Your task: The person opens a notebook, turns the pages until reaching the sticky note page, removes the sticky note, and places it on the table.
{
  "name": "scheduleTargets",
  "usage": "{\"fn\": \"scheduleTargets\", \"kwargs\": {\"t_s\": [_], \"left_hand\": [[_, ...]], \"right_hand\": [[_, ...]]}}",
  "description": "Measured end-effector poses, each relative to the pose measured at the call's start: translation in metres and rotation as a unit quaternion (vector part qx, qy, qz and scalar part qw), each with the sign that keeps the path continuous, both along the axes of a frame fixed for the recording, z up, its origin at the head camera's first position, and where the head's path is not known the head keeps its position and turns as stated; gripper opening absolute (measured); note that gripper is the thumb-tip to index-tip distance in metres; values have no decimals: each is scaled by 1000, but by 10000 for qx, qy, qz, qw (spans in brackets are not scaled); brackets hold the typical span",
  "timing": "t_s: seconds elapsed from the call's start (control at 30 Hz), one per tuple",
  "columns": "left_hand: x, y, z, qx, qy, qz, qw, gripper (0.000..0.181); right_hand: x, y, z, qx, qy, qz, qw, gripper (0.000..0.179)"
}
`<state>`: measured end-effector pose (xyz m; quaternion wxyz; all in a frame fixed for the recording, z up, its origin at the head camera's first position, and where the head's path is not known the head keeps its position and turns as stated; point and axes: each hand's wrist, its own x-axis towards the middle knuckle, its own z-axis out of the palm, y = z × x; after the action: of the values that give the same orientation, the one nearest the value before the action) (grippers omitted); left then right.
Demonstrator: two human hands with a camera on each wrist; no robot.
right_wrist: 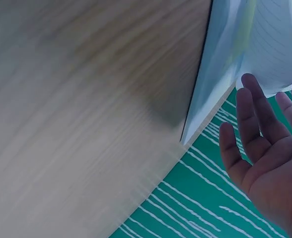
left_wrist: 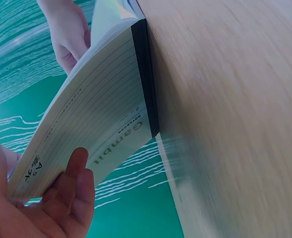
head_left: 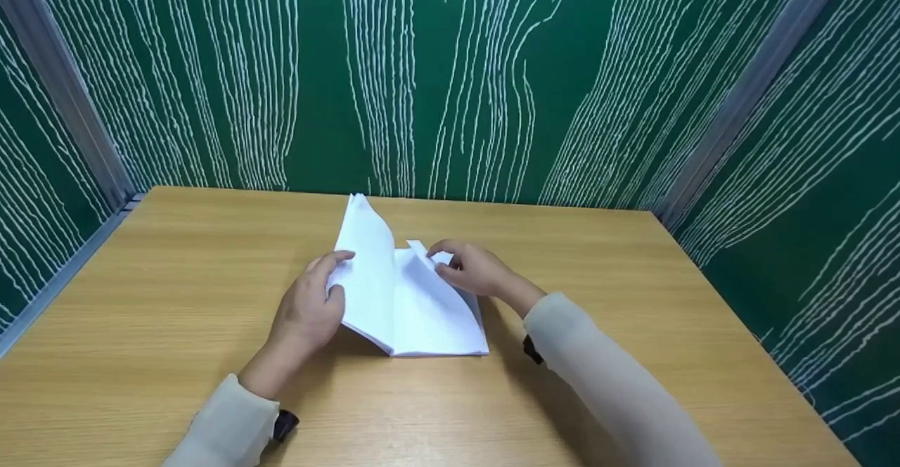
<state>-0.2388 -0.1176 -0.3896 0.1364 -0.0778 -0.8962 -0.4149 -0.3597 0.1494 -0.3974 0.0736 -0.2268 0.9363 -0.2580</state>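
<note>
A notebook (head_left: 369, 284) with white pages stands spread on the table, its left half raised. My left hand (head_left: 309, 306) grips that half by its outer edge, thumb on the page side and fingers behind. The left wrist view shows these fingers against the lined, printed cover (left_wrist: 94, 104), which has a black spine strip (left_wrist: 146, 79). At the upper part of the right half, my right hand (head_left: 478, 270) pinches a lifted page (head_left: 416, 247) between thumb and index finger. In the right wrist view the other fingers (right_wrist: 257, 116) are spread below the curved page (right_wrist: 272, 44).
The wooden table (head_left: 176, 263) extends around the notebook on all sides. Green panels (head_left: 323, 101) with wavy white lines rise behind and beside it, joined by grey posts (head_left: 745, 94). Dark bands (head_left: 285, 425) show at both sleeve cuffs.
</note>
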Motion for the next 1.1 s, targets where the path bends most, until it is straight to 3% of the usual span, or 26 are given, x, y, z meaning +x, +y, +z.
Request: {"fn": "scheduleTargets", "kwargs": {"t_s": [0.43, 0.7, 1.1], "left_hand": [[-2, -1, -1, 70, -44, -13, 10000, 45], [-3, -1, -2, 97, -107, -9, 9999, 48], [0, 1, 0, 41, -170, 33, 9998, 48]], "right_hand": [[13, -17, 3, 792, 29, 455, 9958, 39], [19, -24, 4, 755, 342, 839, 9930, 41], [26, -41, 6, 777, 401, 1206, 9888, 44]]}}
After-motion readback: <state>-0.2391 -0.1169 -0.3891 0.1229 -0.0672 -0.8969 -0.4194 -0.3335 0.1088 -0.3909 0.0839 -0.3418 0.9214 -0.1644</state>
